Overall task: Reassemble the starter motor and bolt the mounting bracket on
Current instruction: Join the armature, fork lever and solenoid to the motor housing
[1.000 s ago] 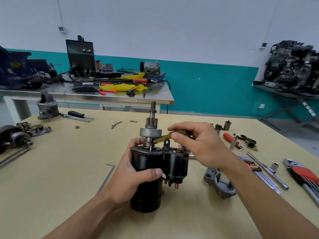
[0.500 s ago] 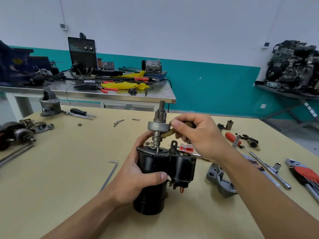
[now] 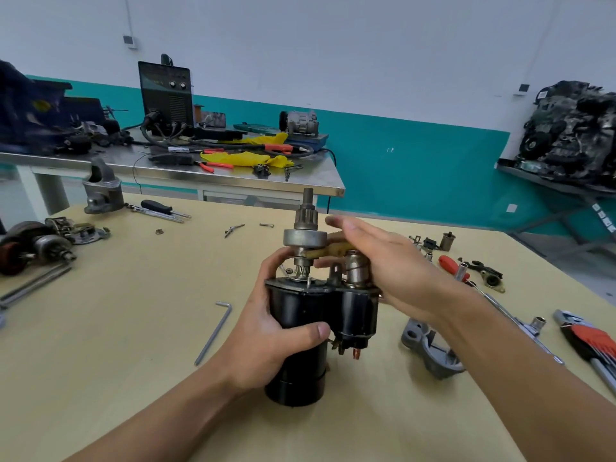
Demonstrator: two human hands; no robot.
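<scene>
Motor: the black motor (image 3: pixel 300 331) stands upright on its end on the table (image 3: pixel 116 345), near the front middle, and it's the centre of everything here.
Pinion: the pinion (image 3: pixel 305 233) sits high on the shaft above the body, teeth up, with bare shaft showing below its collar.
Fork: a tan fork (image 3: pixel 333 251) reaches in level from the right and meets the shaft just under the pinion's collar.
Solenoid: the solenoid (image 3: pixel 356 311) rides along the motor's right side, its plunger (image 3: pixel 356 271) poking up just under the fork, copper terminal at the bottom.
Left hand: the left hand (image 3: pixel 266 341) is wrapped round the body, thumb across the front, fingers round the back, one fingertip up near the shaft.
Right hand: the right hand (image 3: pixel 393 271) comes in over the solenoid, fingers nearly straight above the fork, thumb tucked beneath it, a light pinch on the fork.
Bracket: the grey bracket (image 3: pixel 430 351) lies loose on the table just right of the motor, under the right forearm.
Right side: a red screwdriver (image 3: pixel 448 261) beyond the right hand, and a key set (image 3: pixel 593 341) at the edge.
Left side: a hex key (image 3: pixel 213 331) lies near the left hand; an armature (image 3: pixel 33 245) and a grey housing (image 3: pixel 101 191) sit well off to the left.
Behind: a steel bench (image 3: pixel 233 183) carries a welder (image 3: pixel 166 91) and a yellow cloth (image 3: pixel 246 158); an engine (image 3: pixel 573 135) sits far right.
</scene>
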